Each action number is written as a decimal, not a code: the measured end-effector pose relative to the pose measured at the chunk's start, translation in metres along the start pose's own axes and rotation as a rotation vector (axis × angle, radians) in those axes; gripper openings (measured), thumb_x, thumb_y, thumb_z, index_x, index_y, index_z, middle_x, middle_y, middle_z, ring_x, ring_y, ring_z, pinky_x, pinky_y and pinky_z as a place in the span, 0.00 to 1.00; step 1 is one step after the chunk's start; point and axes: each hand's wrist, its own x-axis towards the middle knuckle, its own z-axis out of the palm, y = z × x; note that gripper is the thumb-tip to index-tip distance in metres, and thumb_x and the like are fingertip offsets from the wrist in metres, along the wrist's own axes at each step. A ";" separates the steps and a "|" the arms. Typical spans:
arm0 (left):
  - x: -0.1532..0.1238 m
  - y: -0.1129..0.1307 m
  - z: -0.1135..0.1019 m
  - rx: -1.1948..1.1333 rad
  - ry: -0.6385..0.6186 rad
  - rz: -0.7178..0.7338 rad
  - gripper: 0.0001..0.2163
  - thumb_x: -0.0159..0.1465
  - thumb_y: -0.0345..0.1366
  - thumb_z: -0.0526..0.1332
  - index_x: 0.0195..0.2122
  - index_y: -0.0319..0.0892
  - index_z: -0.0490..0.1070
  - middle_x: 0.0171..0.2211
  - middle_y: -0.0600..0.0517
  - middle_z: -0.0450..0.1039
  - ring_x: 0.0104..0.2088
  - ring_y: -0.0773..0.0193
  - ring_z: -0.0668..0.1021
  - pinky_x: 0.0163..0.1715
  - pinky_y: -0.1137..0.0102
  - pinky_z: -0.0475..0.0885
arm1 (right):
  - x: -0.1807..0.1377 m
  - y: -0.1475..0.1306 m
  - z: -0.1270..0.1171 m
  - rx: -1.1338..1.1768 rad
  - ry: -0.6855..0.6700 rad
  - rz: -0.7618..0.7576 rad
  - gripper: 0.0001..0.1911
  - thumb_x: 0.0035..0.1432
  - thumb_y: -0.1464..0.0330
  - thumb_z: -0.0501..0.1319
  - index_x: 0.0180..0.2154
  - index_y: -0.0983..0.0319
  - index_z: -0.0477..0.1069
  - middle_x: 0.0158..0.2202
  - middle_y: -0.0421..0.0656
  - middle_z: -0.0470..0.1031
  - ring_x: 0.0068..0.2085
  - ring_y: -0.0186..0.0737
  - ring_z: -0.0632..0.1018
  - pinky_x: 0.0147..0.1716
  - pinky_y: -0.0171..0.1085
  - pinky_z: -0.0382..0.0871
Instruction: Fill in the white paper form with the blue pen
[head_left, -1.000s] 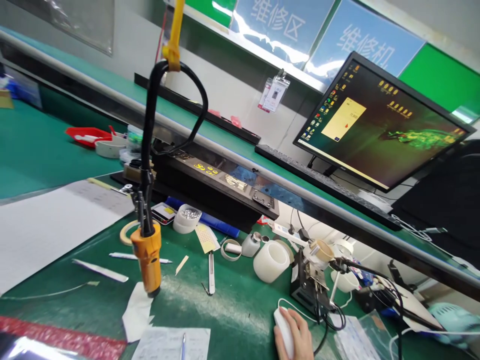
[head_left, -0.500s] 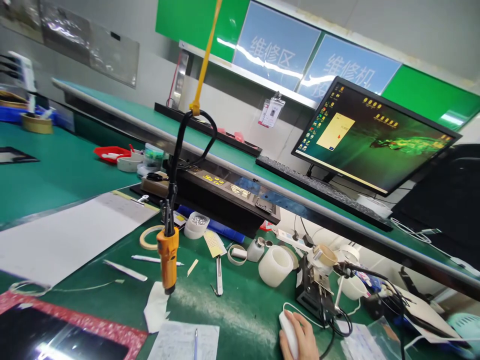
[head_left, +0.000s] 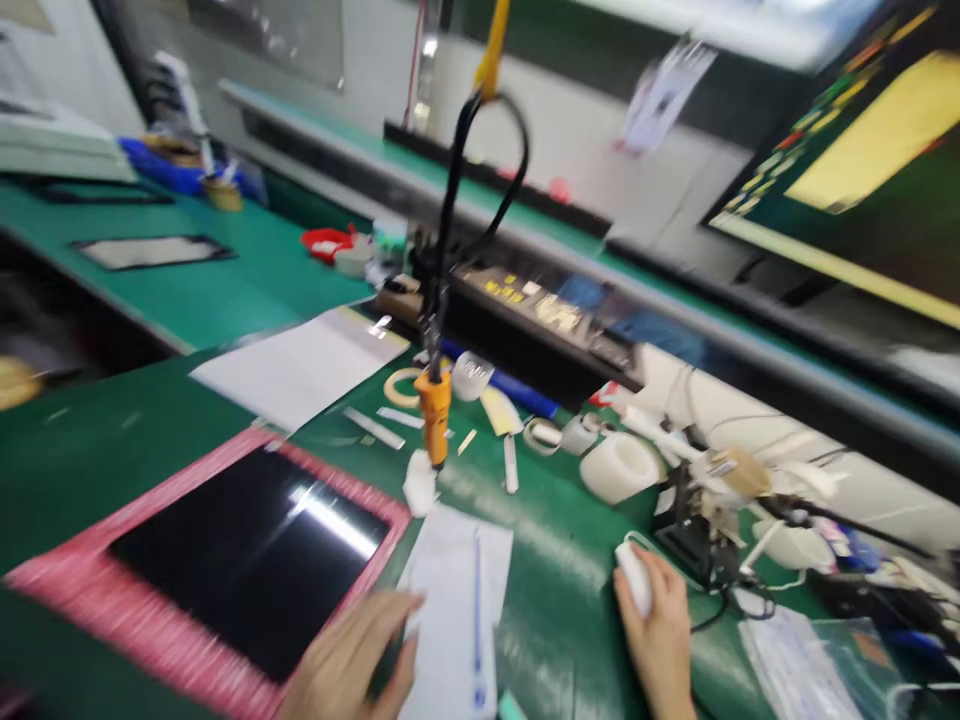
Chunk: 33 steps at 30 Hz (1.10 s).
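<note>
My right hand lies curled over a white computer mouse on the green bench mat, at the lower right. My left hand comes in at the bottom middle, blurred by motion, fingers stretched toward a white paper sheet that carries a blue pen. Just left of that hand lies a black glossy panel on a pink padded sheet. An orange electric screwdriver hangs on a black cable above the mat.
Behind the mouse stand a black tool holder, a white tape roll and loose cables. A large white sheet lies at the left. A black fixture and a monitor sit at the back under a shelf rail.
The view has swung down and left, so the black panel on the pink sheet now fills the lower left. My left hand has come into view. My right hand stays on the mouse.
</note>
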 end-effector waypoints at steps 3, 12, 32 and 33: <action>-0.005 0.031 -0.020 0.153 -0.125 -0.249 0.16 0.78 0.28 0.53 0.64 0.36 0.68 0.45 0.44 0.81 0.39 0.59 0.85 0.41 0.65 0.84 | 0.012 -0.012 -0.004 -0.136 -0.009 0.017 0.43 0.73 0.32 0.54 0.56 0.63 0.81 0.50 0.56 0.81 0.46 0.61 0.82 0.41 0.50 0.73; 0.004 0.035 -0.023 0.070 -0.376 -0.330 0.21 0.84 0.37 0.51 0.74 0.38 0.58 0.56 0.44 0.79 0.55 0.51 0.82 0.61 0.54 0.78 | 0.019 -0.054 0.000 0.038 -0.012 -0.125 0.27 0.75 0.49 0.63 0.59 0.64 0.78 0.50 0.56 0.81 0.50 0.59 0.80 0.52 0.53 0.69; -0.033 0.023 0.010 0.250 -0.268 -0.167 0.23 0.86 0.44 0.44 0.75 0.41 0.63 0.56 0.44 0.82 0.53 0.54 0.82 0.60 0.59 0.73 | 0.018 -0.012 -0.005 -0.072 0.020 0.020 0.31 0.75 0.41 0.53 0.56 0.59 0.77 0.50 0.53 0.78 0.50 0.55 0.81 0.51 0.50 0.74; -0.038 0.021 0.015 0.245 -0.261 -0.171 0.23 0.87 0.45 0.44 0.75 0.41 0.63 0.56 0.45 0.81 0.53 0.54 0.82 0.61 0.59 0.72 | 0.017 -0.010 -0.004 -0.075 0.014 0.025 0.30 0.76 0.42 0.53 0.56 0.57 0.77 0.51 0.52 0.79 0.50 0.54 0.82 0.50 0.49 0.75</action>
